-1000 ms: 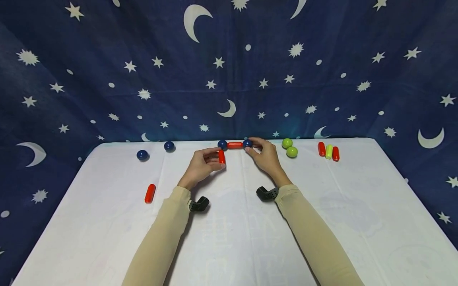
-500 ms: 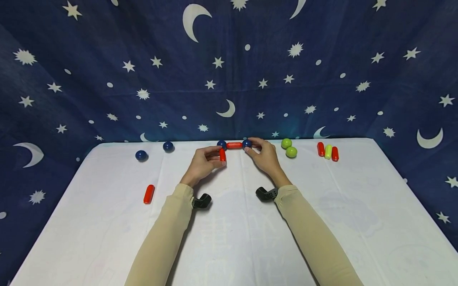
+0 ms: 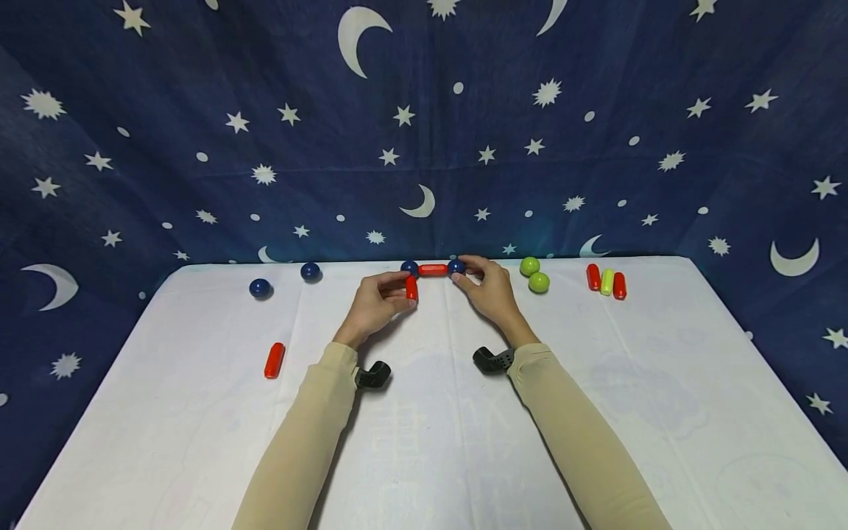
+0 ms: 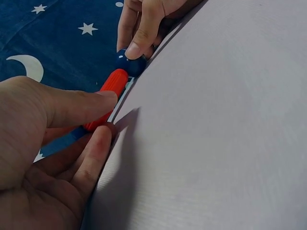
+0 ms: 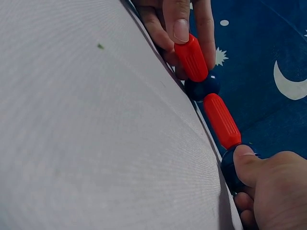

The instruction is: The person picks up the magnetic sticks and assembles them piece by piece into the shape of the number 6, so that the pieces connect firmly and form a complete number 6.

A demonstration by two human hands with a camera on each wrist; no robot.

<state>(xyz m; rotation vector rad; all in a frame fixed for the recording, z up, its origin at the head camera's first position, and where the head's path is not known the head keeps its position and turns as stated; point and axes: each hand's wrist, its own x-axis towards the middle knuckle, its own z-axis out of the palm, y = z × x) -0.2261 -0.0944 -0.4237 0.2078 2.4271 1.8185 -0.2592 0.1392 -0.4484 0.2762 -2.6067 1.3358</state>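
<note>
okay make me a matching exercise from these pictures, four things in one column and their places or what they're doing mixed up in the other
1. Left hand
2. Right hand
3. Green balls
4. Yellow-green rod

A. Lying between two red rods
B. Gripping a dark blue ball
C. Pinching a single red rod
D. Sitting as a pair to the right of the right hand

Pairs: 1-C, 2-B, 3-D, 4-A

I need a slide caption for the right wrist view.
Left hand holds a ribbed red rod at one navy ball; a second red rod leads to another navy ball in the right hand.
</note>
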